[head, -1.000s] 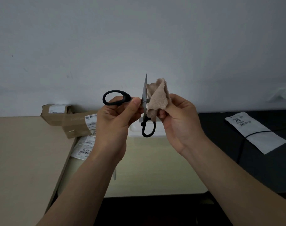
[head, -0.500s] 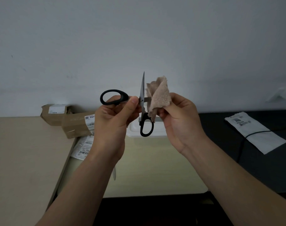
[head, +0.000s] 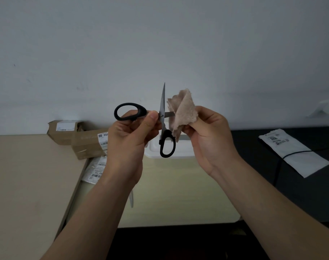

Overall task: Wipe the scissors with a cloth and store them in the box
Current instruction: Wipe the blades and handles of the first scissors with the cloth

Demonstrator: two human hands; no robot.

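Head view: left hand (head: 130,141) clamped open scissors (head: 162,117); right hand (head: 206,136) pinched beige cloth (head: 184,111) over one blade. Wiping underway; white box (head: 180,151) storage pending.

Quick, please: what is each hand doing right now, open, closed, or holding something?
Left hand: closed, holding the opened scissors near the pivot.
Right hand: closed, holding the beige cloth around one blade.
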